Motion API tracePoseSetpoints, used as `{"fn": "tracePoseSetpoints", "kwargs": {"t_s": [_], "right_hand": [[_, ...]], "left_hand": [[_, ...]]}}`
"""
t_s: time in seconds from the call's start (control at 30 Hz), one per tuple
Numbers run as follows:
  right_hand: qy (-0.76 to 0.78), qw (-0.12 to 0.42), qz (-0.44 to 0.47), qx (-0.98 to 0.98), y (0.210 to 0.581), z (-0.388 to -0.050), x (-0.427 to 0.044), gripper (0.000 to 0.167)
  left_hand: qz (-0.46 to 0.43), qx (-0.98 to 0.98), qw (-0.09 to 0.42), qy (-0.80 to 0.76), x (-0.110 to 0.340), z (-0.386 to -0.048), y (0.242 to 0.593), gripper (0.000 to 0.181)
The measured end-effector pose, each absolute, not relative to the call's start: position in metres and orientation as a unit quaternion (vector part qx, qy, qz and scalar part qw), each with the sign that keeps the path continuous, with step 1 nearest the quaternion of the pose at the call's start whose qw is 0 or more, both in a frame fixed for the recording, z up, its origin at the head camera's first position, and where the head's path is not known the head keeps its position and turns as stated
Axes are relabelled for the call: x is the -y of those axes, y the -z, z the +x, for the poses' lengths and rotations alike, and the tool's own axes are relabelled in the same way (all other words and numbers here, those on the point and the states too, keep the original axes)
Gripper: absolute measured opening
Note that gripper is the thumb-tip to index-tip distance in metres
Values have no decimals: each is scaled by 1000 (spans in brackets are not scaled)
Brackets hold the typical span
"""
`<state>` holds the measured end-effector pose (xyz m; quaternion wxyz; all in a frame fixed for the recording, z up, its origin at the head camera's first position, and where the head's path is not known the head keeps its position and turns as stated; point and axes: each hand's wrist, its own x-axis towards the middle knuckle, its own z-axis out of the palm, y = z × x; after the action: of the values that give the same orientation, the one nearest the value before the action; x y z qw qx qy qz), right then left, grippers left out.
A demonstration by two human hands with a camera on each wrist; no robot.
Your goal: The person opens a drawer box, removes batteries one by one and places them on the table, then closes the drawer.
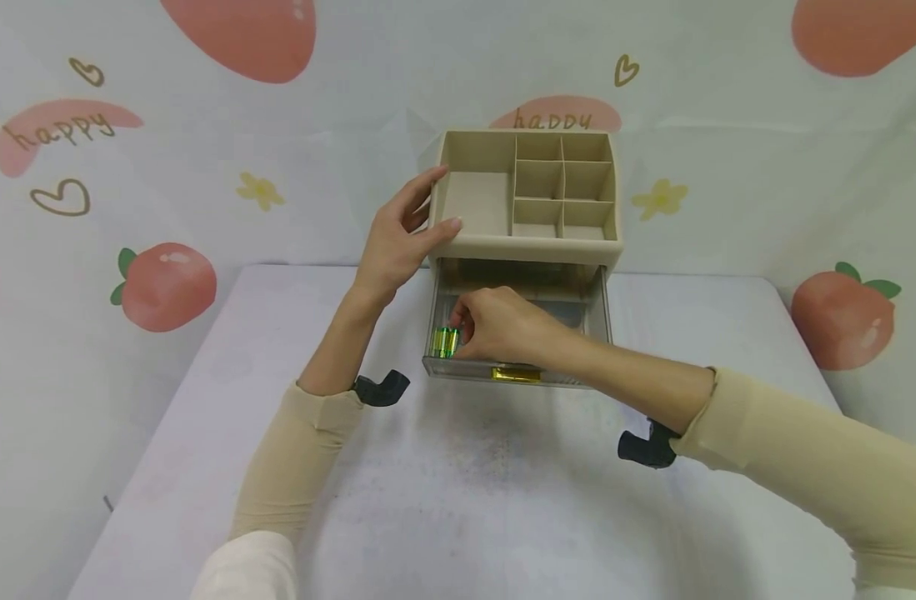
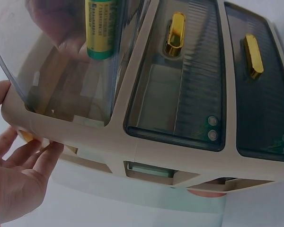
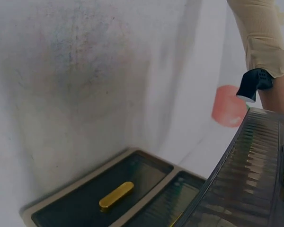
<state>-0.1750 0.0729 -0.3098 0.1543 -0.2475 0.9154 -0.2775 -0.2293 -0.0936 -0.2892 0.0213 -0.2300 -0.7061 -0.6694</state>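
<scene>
A beige desktop drawer organizer [image 1: 528, 248] stands at the back of the table, its clear top drawer [image 1: 468, 367] pulled out. My left hand [image 1: 401, 237] grips the organizer's upper left side, thumb over the front part of the rim. Inside the drawer, green-and-gold batteries [image 1: 441, 342] stand side by side in the front left corner. My right hand [image 1: 506, 325] reaches in over them and pinches the rightmost one between curled fingers and thumb. Through the drawer front, the left wrist view shows a battery [image 2: 102, 28] with fingers beside it. The right wrist view does not show the right hand.
Two closed lower drawers carry gold handles [image 2: 176, 33]; round battery-like ends [image 2: 212, 127] show through the middle one. The organizer's top has one large compartment [image 1: 478, 200] and several small ones [image 1: 538, 179]. Behind hangs a fruit-patterned cloth [image 1: 352, 108]. Below lies a white tabletop [image 1: 488, 500].
</scene>
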Motion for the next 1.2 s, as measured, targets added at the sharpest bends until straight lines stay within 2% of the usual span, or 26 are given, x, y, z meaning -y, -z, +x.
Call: {"fn": "tracePoseSetpoints", "kwargs": {"t_s": [0.53,1.2], "right_hand": [[313,138,-240,-908,310,-174,-74,36],[273,122,-252,-920,309,-174,-70,37]], "left_hand": [[-231,703,19,672,94,-228,290,64],[-226,694,14,684,93,-231,291,64]]}}
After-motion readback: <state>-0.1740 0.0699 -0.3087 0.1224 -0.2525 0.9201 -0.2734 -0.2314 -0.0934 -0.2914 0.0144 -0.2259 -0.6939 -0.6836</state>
